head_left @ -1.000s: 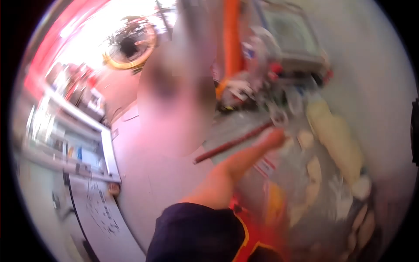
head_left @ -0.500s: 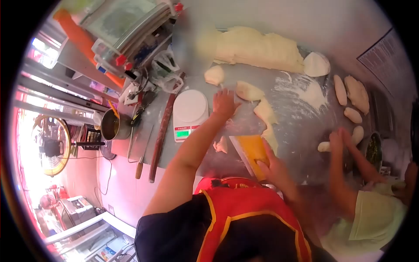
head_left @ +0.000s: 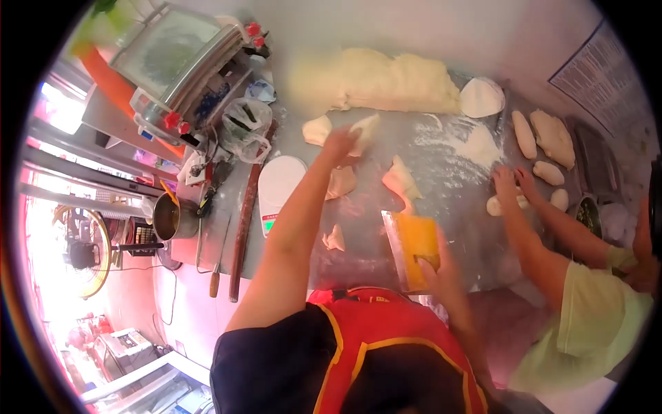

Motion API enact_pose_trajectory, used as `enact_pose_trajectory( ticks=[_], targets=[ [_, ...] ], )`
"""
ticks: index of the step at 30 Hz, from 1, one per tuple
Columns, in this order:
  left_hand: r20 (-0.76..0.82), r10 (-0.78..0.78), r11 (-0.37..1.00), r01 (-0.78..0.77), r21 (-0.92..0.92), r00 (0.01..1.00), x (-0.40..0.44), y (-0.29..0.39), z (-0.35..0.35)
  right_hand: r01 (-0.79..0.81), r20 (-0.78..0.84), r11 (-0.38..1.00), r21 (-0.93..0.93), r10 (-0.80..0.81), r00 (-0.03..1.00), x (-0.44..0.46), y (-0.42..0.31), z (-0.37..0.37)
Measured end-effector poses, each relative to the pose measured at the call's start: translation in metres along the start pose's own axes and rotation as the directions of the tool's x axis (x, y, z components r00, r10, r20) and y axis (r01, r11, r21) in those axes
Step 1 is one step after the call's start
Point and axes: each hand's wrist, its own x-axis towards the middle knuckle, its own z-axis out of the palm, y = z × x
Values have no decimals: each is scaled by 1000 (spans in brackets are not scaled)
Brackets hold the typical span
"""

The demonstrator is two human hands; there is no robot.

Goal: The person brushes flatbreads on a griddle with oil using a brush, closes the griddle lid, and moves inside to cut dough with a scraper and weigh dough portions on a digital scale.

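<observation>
My left hand [head_left: 339, 145], slightly blurred, grips a piece of dough [head_left: 365, 131] just above the steel worktop. My right hand [head_left: 438, 265] is wrapped round a yellow dough scraper [head_left: 415, 241], its blade edge facing left. Left of my left hand lies a pale dough lump [head_left: 316, 130], and another dough piece [head_left: 341, 182] sits below that hand. A small dough scrap [head_left: 334, 238] rests nearer to me. Beyond the scraper is a longer cut strip of dough [head_left: 401, 182]. The white digital scale [head_left: 281, 181] is partly covered by my left forearm.
A large dough slab [head_left: 407, 81] lies at the back beside a flour mound [head_left: 481, 98]. Loose flour [head_left: 479, 146] spreads over the worktop. At right a co-worker's hands [head_left: 510, 181] press a dough roll [head_left: 498, 205]. A long wooden rod [head_left: 245, 231] lies left of the scale.
My left hand has gone from the worktop near the scale to the dough piece farther back and taken hold of it. The scraper has turned more upright. The whole view has shifted slightly.
</observation>
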Motion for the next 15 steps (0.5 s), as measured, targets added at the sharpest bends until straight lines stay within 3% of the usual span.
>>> enact_pose_trajectory(
  ticks=[2,5,6,8,9,12,13,15],
  targets=[
    [-86,-298,939,276,-205,951,-44,67,-34,6,11,1000,-30,-5,1000,4,-2,4],
    [-251,-132,990,141,15,959,-88,62,-81,84,55,996,-35,-82,995,15,-9,13],
    [-302,-76,971,139,194,950,-105,65,-94,83,85,996,-29,-81,993,18,-14,16],
    [-366,50,835,162,526,929,-138,69,-116,84,145,996,-17,-81,986,26,-24,23],
    [-383,11,738,251,627,924,-150,66,-123,91,172,996,2,-90,981,30,-28,28],
    [-526,100,514,408,754,845,-179,40,-115,136,232,990,31,-140,963,36,-39,42],
    [-475,-68,496,443,747,877,-184,38,-112,171,244,985,25,-172,954,38,-43,47],
    [-498,66,678,328,658,865,-190,29,-114,223,261,975,27,-222,940,41,-48,55]
  ],
)
